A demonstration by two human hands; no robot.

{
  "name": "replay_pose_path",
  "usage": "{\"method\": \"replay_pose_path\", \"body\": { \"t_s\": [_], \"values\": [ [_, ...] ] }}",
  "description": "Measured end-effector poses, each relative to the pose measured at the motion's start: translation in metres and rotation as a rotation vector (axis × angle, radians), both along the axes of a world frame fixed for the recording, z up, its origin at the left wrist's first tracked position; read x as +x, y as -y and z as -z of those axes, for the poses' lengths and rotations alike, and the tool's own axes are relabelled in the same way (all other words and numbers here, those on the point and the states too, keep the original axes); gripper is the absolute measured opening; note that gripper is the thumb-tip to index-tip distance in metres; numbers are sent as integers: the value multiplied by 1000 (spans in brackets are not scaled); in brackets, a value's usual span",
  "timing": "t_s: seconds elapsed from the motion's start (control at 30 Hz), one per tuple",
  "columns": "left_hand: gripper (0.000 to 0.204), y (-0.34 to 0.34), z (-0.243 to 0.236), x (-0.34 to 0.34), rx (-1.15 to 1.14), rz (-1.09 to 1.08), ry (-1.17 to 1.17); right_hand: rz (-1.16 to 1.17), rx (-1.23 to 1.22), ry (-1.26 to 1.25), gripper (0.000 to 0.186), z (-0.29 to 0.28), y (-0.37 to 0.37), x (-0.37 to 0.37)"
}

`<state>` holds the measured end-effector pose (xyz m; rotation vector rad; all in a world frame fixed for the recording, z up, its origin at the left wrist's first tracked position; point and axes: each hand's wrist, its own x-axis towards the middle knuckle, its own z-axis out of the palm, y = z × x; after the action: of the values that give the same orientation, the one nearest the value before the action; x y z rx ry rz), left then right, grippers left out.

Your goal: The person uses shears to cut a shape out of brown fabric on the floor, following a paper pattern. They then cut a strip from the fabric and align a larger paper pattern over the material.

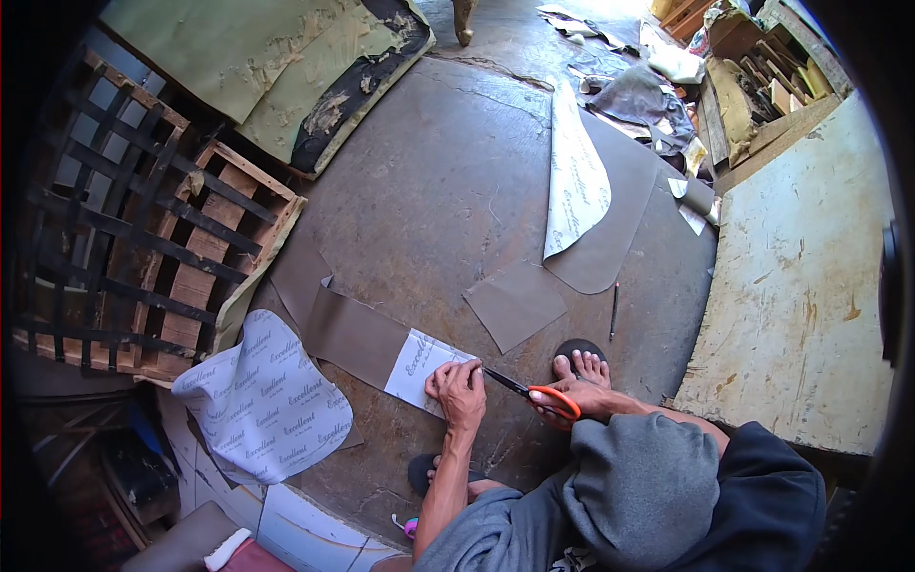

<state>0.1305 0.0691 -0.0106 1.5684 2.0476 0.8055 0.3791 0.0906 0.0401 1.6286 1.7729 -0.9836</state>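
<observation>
My left hand (458, 393) is closed on the folded white printed end (413, 367) of a long brown upholstery strip (353, 330) lying on the floor. My right hand (577, 398) grips orange-handled scissors (505, 379), whose dark blades reach to the right edge of that white end, beside my left fingertips. A square brown piece (515, 303) lies just above the blades. A rounded piece with printed white backing (262, 400) lies at lower left, and a larger brown piece (620, 219) with a folded-over white edge (577, 181) lies farther off.
A wooden frame with black webbing (159, 229) and worn green padding (238, 67) stand at left. A worn pale board (791, 286) flanks the right side. Scraps (639, 95) and wood offcuts (782, 86) heap at top right. A dark pencil-like stick (615, 310) lies near my sandaled foot (581, 357).
</observation>
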Motion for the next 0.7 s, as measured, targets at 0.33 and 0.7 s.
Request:
{"method": "replay_pose_path", "body": {
  "t_s": [0.33,0.7],
  "values": [
    [15,2,0,-1,33,6,-42,87,-254,-116,89,-42,-32,-12],
    [27,2,-18,-17,26,241,-119,77,-157,-160,86,-55,-29,-18]
  ]
}}
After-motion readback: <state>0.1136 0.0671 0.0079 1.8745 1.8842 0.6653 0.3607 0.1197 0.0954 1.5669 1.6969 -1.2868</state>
